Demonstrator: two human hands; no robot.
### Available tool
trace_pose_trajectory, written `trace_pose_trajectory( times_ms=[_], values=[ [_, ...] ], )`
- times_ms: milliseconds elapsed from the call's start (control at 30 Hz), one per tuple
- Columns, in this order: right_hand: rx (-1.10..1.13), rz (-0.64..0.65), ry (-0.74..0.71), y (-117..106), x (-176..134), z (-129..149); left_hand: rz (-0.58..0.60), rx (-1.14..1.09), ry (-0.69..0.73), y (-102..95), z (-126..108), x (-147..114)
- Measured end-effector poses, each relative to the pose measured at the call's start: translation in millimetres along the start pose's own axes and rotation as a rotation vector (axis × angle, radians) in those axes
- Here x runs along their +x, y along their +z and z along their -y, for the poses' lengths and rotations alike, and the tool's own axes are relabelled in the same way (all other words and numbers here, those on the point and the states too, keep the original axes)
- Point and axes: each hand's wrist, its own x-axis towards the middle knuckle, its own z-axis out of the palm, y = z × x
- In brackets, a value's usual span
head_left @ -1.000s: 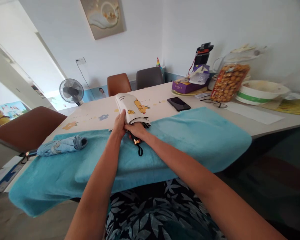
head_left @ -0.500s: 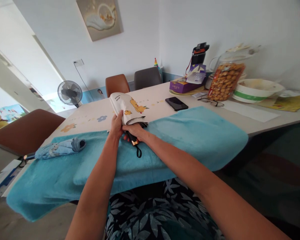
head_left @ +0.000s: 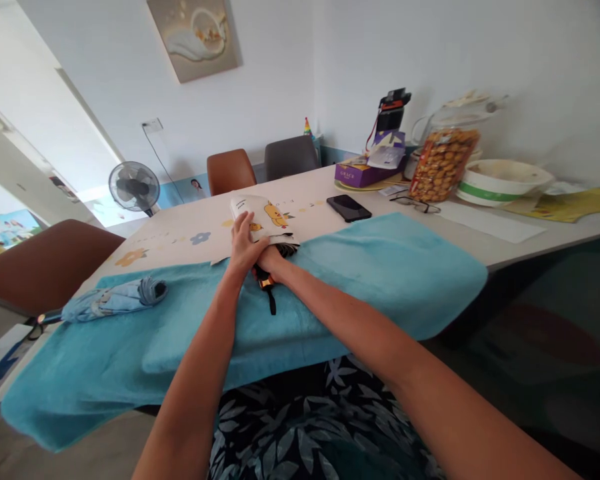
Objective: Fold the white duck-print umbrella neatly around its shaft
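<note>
A folded white umbrella [head_left: 271, 212] with yellow cartoon prints lies between my hands over the table's near side, its black handle and wrist strap [head_left: 272, 301] toward me. My left hand [head_left: 245, 245] rests on the umbrella's left side, fingers stretched over the white fabric. Around the lower end, by the handle, my right hand [head_left: 273, 259] is closed; its fingers are partly hidden under the umbrella. A second umbrella [head_left: 115, 299], light blue and rolled up, lies to the left on the turquoise cloth [head_left: 195, 340].
A phone [head_left: 349, 207] lies beyond the cloth on the table [head_left: 180, 257]. Toward the right stand a purple box [head_left: 355, 175], glasses [head_left: 415, 203], a jar of snacks [head_left: 445, 157], a black bottle [head_left: 391, 115] and a white bowl [head_left: 500, 181]. Chairs and a fan [head_left: 134, 187] are behind.
My left hand has shifted from gripping the white umbrella's edge to lying over its fabric with fingers extended. The umbrella has dropped lower and flatter, and its strap hangs straighter.
</note>
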Motion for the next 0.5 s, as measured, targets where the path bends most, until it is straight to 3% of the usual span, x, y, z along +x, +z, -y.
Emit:
trace_pose_trajectory(
  times_ms=[100, 233, 400, 500],
  values=[
    [-0.050, -0.100, 0.017, 1.7, 0.2, 0.6, -0.010, 0.039, 0.030, 2.4, 0.0, -1.1],
    [-0.042, -0.096, -0.012, 2.9, -1.4, 1.6, -0.031, 0.089, 0.090, -0.6, 0.2, 0.4],
    [-0.023, -0.090, -0.020, 1.5, -2.7, 1.5, -0.310, 0.188, -0.005, -10.2, -5.1, 0.2],
    [-0.030, -0.096, 0.000, 1.0, -2.8, 2.1, -0.391, 0.318, 0.006, -17.1, -3.8, 1.9]
  ],
)
